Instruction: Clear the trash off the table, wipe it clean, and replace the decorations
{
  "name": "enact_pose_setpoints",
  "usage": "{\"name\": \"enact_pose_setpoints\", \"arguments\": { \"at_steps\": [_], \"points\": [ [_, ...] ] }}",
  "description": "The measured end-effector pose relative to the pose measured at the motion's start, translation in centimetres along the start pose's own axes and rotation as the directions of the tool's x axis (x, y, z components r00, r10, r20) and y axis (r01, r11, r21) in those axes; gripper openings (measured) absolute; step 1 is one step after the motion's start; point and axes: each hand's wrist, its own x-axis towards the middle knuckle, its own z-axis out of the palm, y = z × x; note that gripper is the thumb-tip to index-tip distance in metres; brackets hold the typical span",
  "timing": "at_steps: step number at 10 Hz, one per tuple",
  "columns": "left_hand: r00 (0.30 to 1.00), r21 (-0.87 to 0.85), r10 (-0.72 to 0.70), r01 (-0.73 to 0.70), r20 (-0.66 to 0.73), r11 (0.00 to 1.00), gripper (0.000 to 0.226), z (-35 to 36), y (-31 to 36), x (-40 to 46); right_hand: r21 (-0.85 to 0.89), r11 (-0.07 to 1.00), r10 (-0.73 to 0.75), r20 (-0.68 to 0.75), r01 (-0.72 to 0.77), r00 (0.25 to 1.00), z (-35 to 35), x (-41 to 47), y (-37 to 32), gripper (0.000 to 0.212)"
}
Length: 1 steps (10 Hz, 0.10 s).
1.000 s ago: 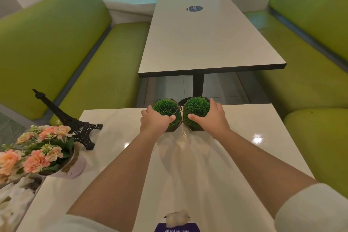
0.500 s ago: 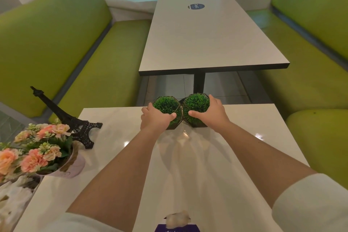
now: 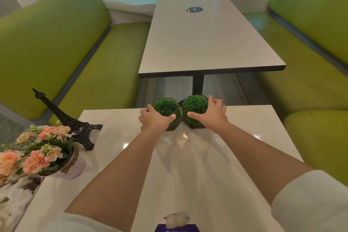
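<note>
Currently our left hand (image 3: 154,119) grips one round green faux-grass plant in a hexagonal pot (image 3: 165,108), our right hand (image 3: 211,117) its twin (image 3: 194,107); both touch at the glossy white table (image 3: 244,137) far edge.

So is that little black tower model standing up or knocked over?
Standing, though leaning: the tower model has its feet on the white table and its spire slants up-left.

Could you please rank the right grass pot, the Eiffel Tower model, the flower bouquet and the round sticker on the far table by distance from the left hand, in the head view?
From the left hand, nearest first:
1. Right grass pot, just to its right at the table's far edge.
2. Eiffel Tower model, to its left.
3. Flower bouquet, further left and nearer the camera.
4. Round sticker, on the far table.
</note>
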Motion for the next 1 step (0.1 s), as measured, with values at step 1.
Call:
{"name": "enact_pose_setpoints", "arguments": {
  "at_steps": [1],
  "points": [
    [1.0,-0.082,0.005,-0.006,-0.014,0.997,0.109,0.05,-0.41,-0.39,-0.03,1.0,0.001,-0.109,-0.004,0.994,-0.21,-0.91,-0.52,0.112]
  ]
}}
